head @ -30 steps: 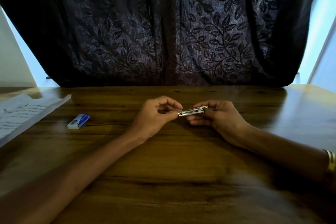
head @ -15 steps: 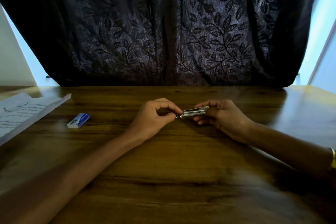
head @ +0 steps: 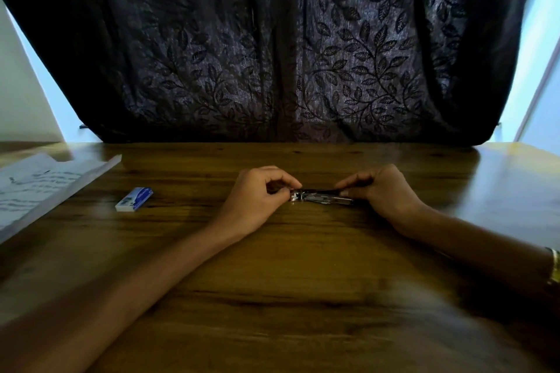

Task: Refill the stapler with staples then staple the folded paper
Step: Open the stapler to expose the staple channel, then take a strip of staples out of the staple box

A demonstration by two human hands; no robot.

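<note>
**Stapler lowered to the desk**

The folded paper (head: 45, 188) and staple box (head: 134, 199) lie untouched at left. The left hand (head: 257, 200) pinches the stapler's (head: 321, 196) end; the right hand (head: 383, 191) grips its other end. The stapler, held slightly higher before, now sits at the desk (head: 303, 281), so the refill looks nearly done.

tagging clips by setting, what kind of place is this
Probably a room at home: a wooden table set against a dark leaf-patterned curtain over a bright window, with written paper lying on it.
</note>
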